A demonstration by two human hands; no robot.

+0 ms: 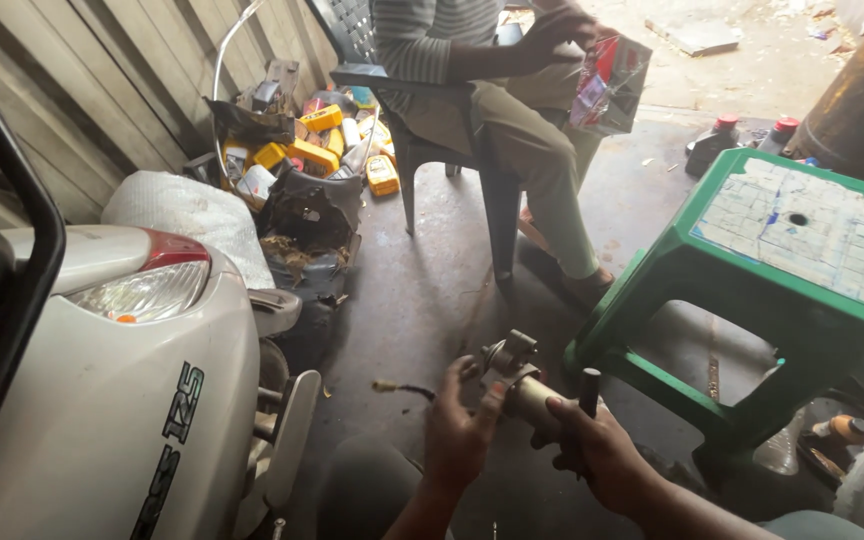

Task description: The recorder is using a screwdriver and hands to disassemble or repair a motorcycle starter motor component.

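A small metal motor part (pixel 514 375) is held low in the middle of the view, above the grey floor (pixel 422 290), between the two hands. The left hand (pixel 457 432) is wrapped around one side of the part, its fingers closed on it, and a short wire (pixel 404 388) is seen sticking out to the left. The right hand (pixel 597 452) is closed on the other end of the part, and a black tool handle (pixel 589 390) is also gripped in it, pointing up. The part looks to be turned and checked just now, or worked on with the tool; which one cannot be told. A steady grip and a careful aim of the tool would be needed for the next move. A white scooter (pixel 122 400) is parked on the left, a green plastic stool (pixel 752 300) stands to the right, and another person is seated on a grey chair (pixel 432 120) farther back.
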